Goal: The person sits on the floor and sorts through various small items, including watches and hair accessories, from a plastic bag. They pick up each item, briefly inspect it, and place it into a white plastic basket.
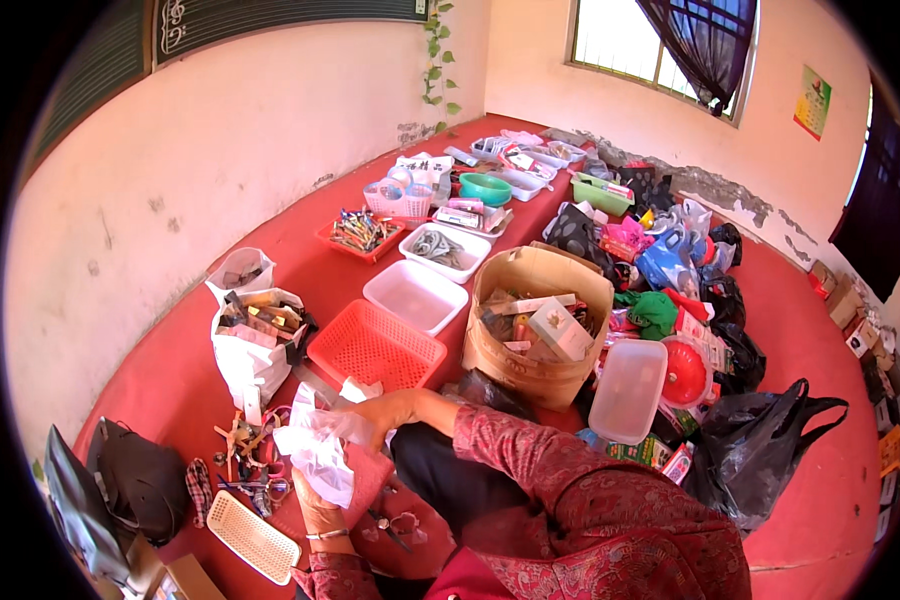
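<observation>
A crumpled, thin white plastic bag (pixel 320 455) is between my hands at the lower left. My left hand (pixel 316 508), with a bracelet at its wrist, is closed on the bag's lower part. From the other side my right hand (pixel 382 408) reaches across and grips the bag's upper edge; its fingertips are partly covered. Whether anything is inside the bag I cannot tell. A pinkish-red surface (pixel 368 482) shows just behind it. Left of my hands lies a pile of watches and straps (pixel 245 445), with a cream woven basket (pixel 253 536) nearer me.
Beyond my hands stand a red perforated basket (pixel 375 345), a white tray (pixel 417 296) and a large cardboard box (pixel 538 378) of mixed goods. A stuffed white bag (pixel 245 365) is at the left. Black bags (pixel 760 460) and a clear tub (pixel 628 390) crowd the right.
</observation>
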`<act>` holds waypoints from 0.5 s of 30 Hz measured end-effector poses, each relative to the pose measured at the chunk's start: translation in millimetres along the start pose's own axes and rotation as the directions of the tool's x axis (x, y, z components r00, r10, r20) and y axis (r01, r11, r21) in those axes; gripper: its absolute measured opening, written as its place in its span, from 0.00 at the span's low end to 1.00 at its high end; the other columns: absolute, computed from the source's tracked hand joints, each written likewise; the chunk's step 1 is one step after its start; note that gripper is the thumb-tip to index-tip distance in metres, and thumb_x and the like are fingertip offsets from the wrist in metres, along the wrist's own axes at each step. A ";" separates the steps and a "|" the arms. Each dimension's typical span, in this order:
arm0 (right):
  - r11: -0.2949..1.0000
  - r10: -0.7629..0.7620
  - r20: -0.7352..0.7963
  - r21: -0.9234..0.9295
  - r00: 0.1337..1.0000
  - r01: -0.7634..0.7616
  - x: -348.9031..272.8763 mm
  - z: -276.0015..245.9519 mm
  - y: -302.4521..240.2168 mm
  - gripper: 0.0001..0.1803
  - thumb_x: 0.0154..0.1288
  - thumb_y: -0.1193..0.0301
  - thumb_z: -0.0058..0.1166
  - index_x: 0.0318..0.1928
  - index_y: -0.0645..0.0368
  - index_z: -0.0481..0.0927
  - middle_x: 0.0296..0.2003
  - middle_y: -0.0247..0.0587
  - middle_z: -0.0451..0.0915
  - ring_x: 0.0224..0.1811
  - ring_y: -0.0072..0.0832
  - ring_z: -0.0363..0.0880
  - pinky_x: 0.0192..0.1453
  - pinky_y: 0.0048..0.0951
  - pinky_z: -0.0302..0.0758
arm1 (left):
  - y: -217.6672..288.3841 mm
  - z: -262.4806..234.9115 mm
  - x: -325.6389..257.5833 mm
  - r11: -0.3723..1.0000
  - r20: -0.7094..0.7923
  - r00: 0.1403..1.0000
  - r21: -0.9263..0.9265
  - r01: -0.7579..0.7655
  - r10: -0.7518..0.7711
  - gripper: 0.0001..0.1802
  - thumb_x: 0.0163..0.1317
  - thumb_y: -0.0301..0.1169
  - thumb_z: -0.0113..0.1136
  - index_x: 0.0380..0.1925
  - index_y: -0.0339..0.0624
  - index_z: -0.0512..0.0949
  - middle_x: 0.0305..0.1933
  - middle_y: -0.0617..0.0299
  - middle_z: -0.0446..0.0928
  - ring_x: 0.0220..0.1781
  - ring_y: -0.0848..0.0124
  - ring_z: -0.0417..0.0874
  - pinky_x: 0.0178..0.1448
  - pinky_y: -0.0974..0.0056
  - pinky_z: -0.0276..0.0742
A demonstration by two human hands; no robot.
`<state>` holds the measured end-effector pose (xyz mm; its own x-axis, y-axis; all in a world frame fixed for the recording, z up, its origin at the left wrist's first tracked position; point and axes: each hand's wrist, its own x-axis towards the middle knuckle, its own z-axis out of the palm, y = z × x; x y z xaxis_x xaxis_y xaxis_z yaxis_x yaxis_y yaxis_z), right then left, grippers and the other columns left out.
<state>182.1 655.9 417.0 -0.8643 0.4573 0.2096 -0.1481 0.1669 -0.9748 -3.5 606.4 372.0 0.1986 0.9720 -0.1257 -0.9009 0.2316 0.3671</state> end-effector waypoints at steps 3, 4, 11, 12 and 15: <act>0.889 0.445 0.144 -0.193 0.884 -0.416 33.3 8.3 28.2 0.22 0.38 0.82 0.52 0.41 0.63 0.73 0.30 0.38 0.76 0.30 0.28 0.74 0.37 0.30 0.73 | -1.3 -14.5 6.8 0.999 0.052 0.997 -0.007 -0.052 0.052 0.17 0.59 0.36 0.44 0.45 0.39 0.69 0.42 0.54 0.74 0.43 0.60 0.77 0.46 0.56 0.76; 0.863 0.483 0.059 -0.203 0.874 -0.463 37.8 12.8 29.6 0.16 0.40 0.81 0.52 0.36 0.63 0.73 0.26 0.37 0.75 0.26 0.27 0.73 0.32 0.29 0.73 | -0.1 -18.0 7.7 0.995 0.069 0.993 0.021 -0.093 0.092 0.17 0.59 0.36 0.45 0.45 0.39 0.69 0.42 0.54 0.74 0.43 0.60 0.77 0.46 0.56 0.76; 0.611 -0.017 -0.062 -0.790 0.998 -0.039 29.1 -36.3 87.3 0.04 0.48 0.75 0.50 0.21 0.62 0.75 0.18 0.38 0.74 0.20 0.27 0.71 0.27 0.30 0.69 | 40.3 -55.5 17.5 0.982 0.110 0.980 -0.114 -0.153 0.165 0.14 0.57 0.33 0.46 0.42 0.38 0.69 0.39 0.58 0.73 0.39 0.66 0.75 0.44 0.61 0.75; 0.413 -0.121 0.019 -0.908 0.992 0.067 40.0 -37.5 75.3 0.04 0.47 0.76 0.48 0.21 0.63 0.76 0.20 0.40 0.76 0.21 0.28 0.72 0.29 0.31 0.70 | 63.7 -55.0 -3.2 0.972 0.102 0.969 -0.089 -0.217 0.226 0.14 0.57 0.32 0.46 0.42 0.38 0.69 0.38 0.59 0.73 0.38 0.66 0.75 0.44 0.62 0.74; 0.801 -0.044 -0.523 -0.528 0.851 -0.283 -0.7 -85.2 64.8 0.07 0.46 0.74 0.46 0.24 0.63 0.77 0.23 0.45 0.76 0.27 0.26 0.74 0.32 0.29 0.70 | 70.0 -46.1 -3.6 0.955 0.147 0.953 -0.178 -0.237 0.264 0.13 0.57 0.29 0.47 0.42 0.37 0.69 0.36 0.59 0.73 0.38 0.68 0.75 0.43 0.63 0.74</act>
<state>214.0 740.8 360.2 -0.4779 0.8385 0.2618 0.3795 0.4658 -0.7993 -85.1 617.3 355.7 0.0085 0.9937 0.1120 -0.9762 -0.0160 0.2161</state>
